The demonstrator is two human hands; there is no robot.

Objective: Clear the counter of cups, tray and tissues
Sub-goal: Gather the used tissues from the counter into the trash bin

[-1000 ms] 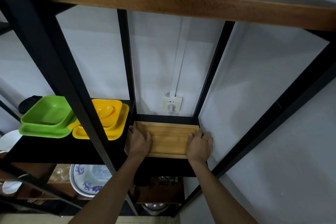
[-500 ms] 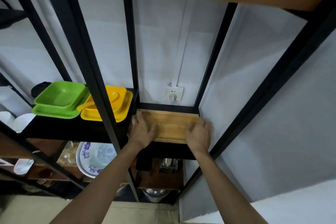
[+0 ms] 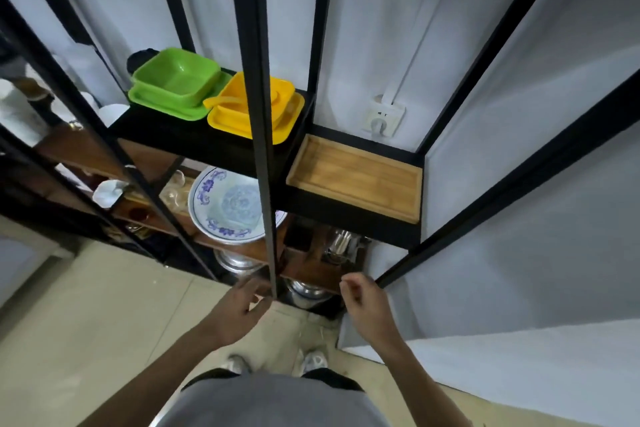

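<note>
The wooden tray (image 3: 356, 178) lies flat on a black shelf at the right end of the black metal rack (image 3: 261, 135), close to the white wall. Nothing is on it. Both my hands are well below and in front of it, apart from the tray. My left hand (image 3: 239, 308) hangs by the rack's front post with fingers loosely spread and holds nothing. My right hand (image 3: 367, 302) has its fingers curled in, with nothing in them. No cups or tissues from the counter show here.
Green dishes (image 3: 176, 83) and yellow dishes (image 3: 256, 109) sit on the shelf left of the tray. A blue-patterned plate (image 3: 232, 204), glasses and metal pots stand on lower shelves. A wall socket (image 3: 382, 116) is behind the tray. My shoes stand on the tiled floor.
Both hands have let go of the tray and dropped back toward my body. The tray stays on the shelf. My view has tilted downward.
</note>
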